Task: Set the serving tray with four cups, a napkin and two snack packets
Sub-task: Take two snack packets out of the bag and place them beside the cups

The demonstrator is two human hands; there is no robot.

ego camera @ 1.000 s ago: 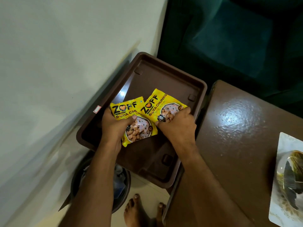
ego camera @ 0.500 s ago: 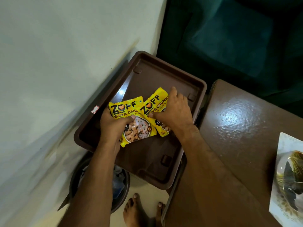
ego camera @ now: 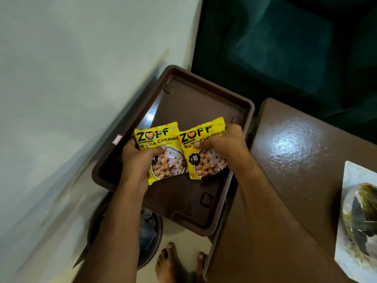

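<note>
Under the left hand (ego camera: pixel 135 160), the left packet (ego camera: pixel 161 148) is bright yellow with black lettering, an orange heart and a picture of tan chunks. Under the right hand (ego camera: pixel 222 146), the right packet (ego camera: pixel 201 158) matches, with a black badge. Beneath both hands the tray (ego camera: pixel 189 103) is plain dark brown. Right of the right hand, the desk (ego camera: pixel 285 160) is glossy brown.

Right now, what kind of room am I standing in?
Probably a living room at home. A dark green sofa sits against the wall, a brown side table stands next to it, and bare feet on the floor suggest a house rather than a shop or office.
</note>
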